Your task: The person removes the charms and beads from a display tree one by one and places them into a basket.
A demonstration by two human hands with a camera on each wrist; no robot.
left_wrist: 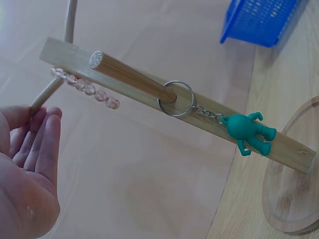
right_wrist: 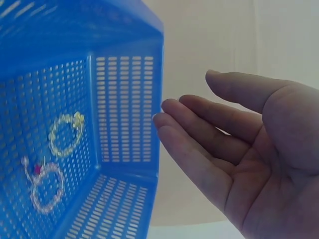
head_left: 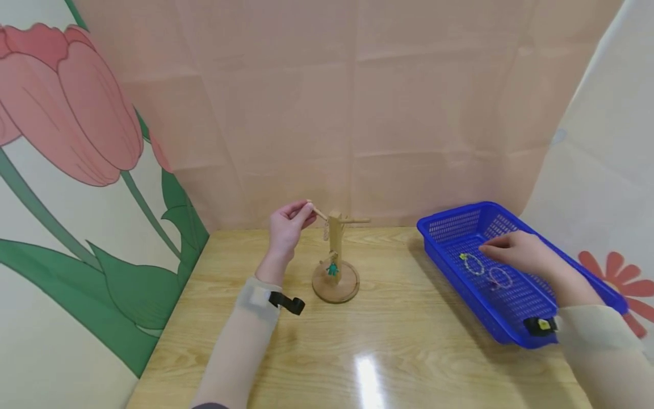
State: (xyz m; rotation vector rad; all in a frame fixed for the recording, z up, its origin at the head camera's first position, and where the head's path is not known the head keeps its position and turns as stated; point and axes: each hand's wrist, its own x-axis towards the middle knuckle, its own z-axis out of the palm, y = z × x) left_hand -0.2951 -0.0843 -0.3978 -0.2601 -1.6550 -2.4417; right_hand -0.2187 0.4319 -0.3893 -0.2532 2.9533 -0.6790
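- The left hand (head_left: 288, 230) pinches the outer end of a wooden peg (head_left: 320, 213) between thumb and fingertips, its other fingers loosely bent.
- Just right of the left hand rises the post of a wooden stand (head_left: 335, 236), upright on its round base.
- Pale pink clear beads (left_wrist: 89, 89) hang from the pinched peg, between the left hand and the post, close to the post.
- Below and to the right of the left hand, a green figure keychain (left_wrist: 244, 128) hangs by its metal ring around a lower peg (left_wrist: 132, 77).
- The right hand (head_left: 526, 258) is loosely open over a blue basket (head_left: 455, 225), thumb apart from the gently bent fingers, with nothing in its hold.
- Below the right hand, on the basket's bottom, lie a yellowish bracelet (right_wrist: 78, 121) and, beside it, a pinkish bracelet (right_wrist: 62, 181).
- Beneath both hands, the wood-grained tabletop (head_left: 398, 318) carries stand and basket.
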